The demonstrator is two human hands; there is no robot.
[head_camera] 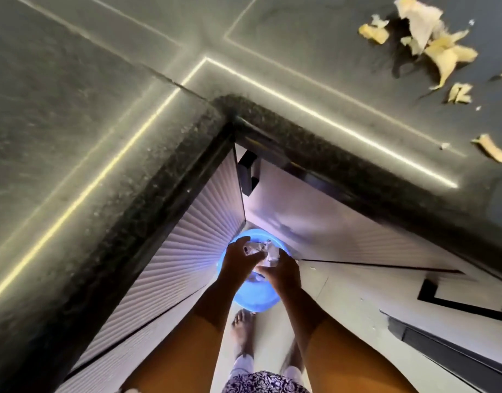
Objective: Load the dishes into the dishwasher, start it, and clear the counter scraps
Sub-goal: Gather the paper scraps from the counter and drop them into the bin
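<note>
While the person leans over the inner corner of the counter, both hands meet low in the middle of the frame, directly above a blue bin that stands on the floor where the two white ribbed cabinet fronts join. The left hand has its fingers curled around a pale crumpled scrap, and the right hand grasps the same scrap from the other side. The picture is blurred here, so I cannot tell if the scrap is paper or foil.

I think the scrap is held over the opening so that it falls inside the bin and not on the floor, and two hands are used because loose pieces could slip out of one. A bare foot is just below the bin, which shows the person stands close to it.

In the upper right of the frame, yellow peels lie scattered on the counter, well apart from the hands. By my judgement the clearing of scraps is only partly done. No dishwasher can be recognised in this view.
</note>
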